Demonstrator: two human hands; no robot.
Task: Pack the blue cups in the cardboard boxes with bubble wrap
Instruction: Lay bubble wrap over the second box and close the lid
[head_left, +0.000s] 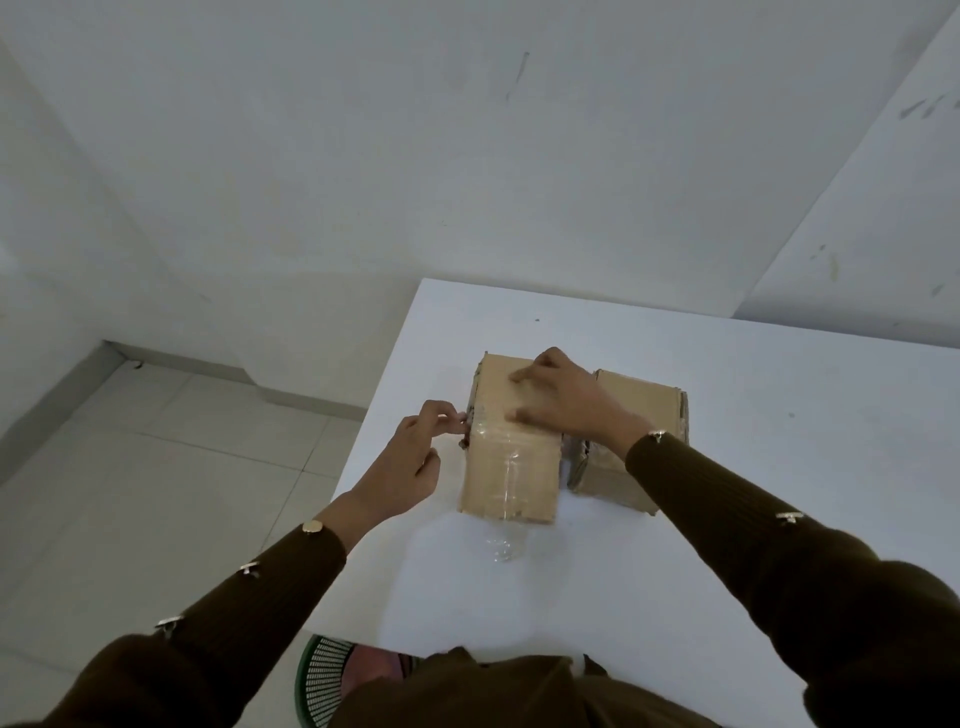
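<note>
Head view: the right hand (558, 400) lies flat with fingers spread, pressing on top of the taped box (511, 478). The left hand (410, 462), just left of it, pinches that box's side edge between thumb and forefinger. A second box (639, 410) sits under the right wrist, just beside the first.

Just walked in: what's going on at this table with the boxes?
A person is sealing a brown cardboard box on the white table. The right hand presses flat on its closed top. The left hand pinches at its left edge, apparently the end of the clear tape running over the top. A second brown cardboard box stands beside it and looks closed. No cups show.
</note>
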